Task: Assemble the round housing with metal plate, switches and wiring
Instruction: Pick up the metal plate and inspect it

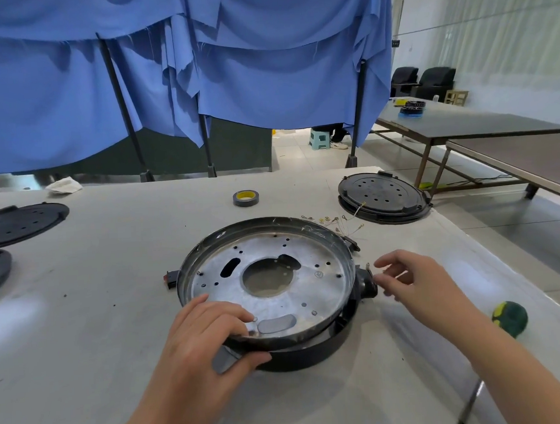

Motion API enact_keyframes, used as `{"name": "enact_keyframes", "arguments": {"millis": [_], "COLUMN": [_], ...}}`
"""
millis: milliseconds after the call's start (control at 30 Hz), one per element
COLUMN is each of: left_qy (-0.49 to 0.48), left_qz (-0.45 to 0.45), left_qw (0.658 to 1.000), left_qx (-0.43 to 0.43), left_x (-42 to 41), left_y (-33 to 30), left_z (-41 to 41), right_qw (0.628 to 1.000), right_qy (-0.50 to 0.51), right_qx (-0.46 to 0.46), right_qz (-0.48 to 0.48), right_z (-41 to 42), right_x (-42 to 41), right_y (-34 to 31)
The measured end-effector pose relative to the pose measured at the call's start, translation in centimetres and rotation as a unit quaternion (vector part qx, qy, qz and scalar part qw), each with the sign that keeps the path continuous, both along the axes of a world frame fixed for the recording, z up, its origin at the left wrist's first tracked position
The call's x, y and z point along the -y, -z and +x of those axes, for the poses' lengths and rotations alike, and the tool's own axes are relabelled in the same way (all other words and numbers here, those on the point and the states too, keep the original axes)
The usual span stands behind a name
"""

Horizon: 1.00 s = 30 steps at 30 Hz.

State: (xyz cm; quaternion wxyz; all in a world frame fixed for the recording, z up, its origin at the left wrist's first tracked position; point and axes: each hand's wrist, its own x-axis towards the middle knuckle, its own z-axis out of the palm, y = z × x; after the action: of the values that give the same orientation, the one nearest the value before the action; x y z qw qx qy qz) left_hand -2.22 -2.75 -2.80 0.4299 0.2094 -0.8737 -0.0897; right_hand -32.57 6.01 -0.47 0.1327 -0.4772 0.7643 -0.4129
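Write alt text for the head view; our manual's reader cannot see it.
A person's left hand grips the near rim of a round silver metal plate sitting tilted in a black round housing on a white table, while the right hand reaches toward a black fitting on its right side. A grey tape roll lies beyond.

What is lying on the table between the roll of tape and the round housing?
Nothing: in the head view the table is bare between the roll of tape and the round housing.
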Motion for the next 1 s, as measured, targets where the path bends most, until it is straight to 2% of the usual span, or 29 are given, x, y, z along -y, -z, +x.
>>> {"name": "enact_keyframes", "arguments": {"millis": [167,467,700,833,1000], "left_qy": [-0.007,-0.01,-0.028,-0.043,-0.05], "left_qz": [0.003,-0.01,-0.017,-0.071,-0.136], "left_qw": [1.0,1.0,0.999,0.996,0.986], "left_qx": [-0.015,-0.002,0.007,0.045,0.078], "left_x": [0.0,0.1,0.0,-0.7,-2.1], "left_y": [-0.4,0.5,0.6,0.3,0.2], "left_z": [-0.4,-0.4,0.0,-0.2,-1.7], "right_qw": [0.994,0.986,0.955,0.943,0.906], "right_qy": [-0.033,-0.006,-0.005,-0.036,-0.079], "right_qx": [0.093,0.157,0.286,0.319,0.401], "right_qz": [0.042,0.053,0.075,0.087,0.109], "right_z": [0.8,1.2,1.4,1.4,1.4], "right_x": [-0.5,0.0,0.2,0.3,0.8], "right_y": [0.5,0.6,0.1,0.0,0.1]}}
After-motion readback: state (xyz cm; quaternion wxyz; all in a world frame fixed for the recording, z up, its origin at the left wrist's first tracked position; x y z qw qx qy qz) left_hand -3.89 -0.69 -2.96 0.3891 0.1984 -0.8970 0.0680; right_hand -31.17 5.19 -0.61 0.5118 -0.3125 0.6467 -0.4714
